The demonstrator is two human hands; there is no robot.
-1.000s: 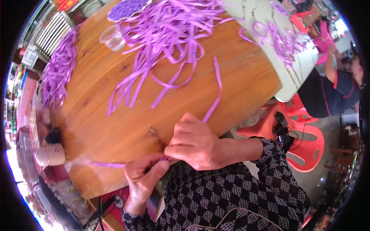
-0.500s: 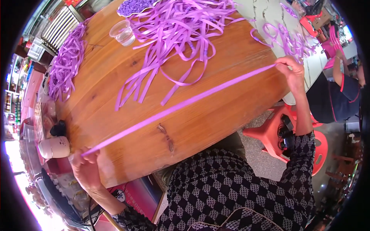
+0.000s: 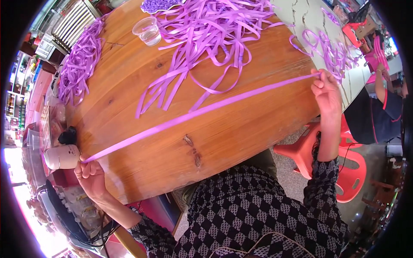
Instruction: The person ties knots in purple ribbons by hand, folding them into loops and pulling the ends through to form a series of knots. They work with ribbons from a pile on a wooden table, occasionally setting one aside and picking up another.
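A long flat purple ribbon [image 3: 202, 111] is stretched taut across the wooden table, running from lower left up to the right. My left hand [image 3: 91, 175] pinches one end at the table's left edge, close to a pinkish lidded container [image 3: 62, 157]. At the right edge my right hand [image 3: 326, 92] pinches the other end, its fingers curled. Beyond the taut strip lies a tangled heap of purple ribbons [image 3: 206, 38], some ends trailing toward me. A clear plastic cup [image 3: 148, 32] with something clear in it stands left of the heap.
Another ribbon bundle [image 3: 81, 60] hangs over the table's far left edge. A dish of small purple pieces [image 3: 160, 5] sits at the back. More looped ribbons [image 3: 329, 51] lie on a white marbled table [image 3: 297, 15]. A red plastic stool [image 3: 350, 172] stands at right; a person in dark clothing [image 3: 370, 114] is beyond it.
Both hands keep hold of the ribbon ends. My right hand has turned, its fingers now curling inward. The left hand has shifted slightly left and up, and the view has moved a little.
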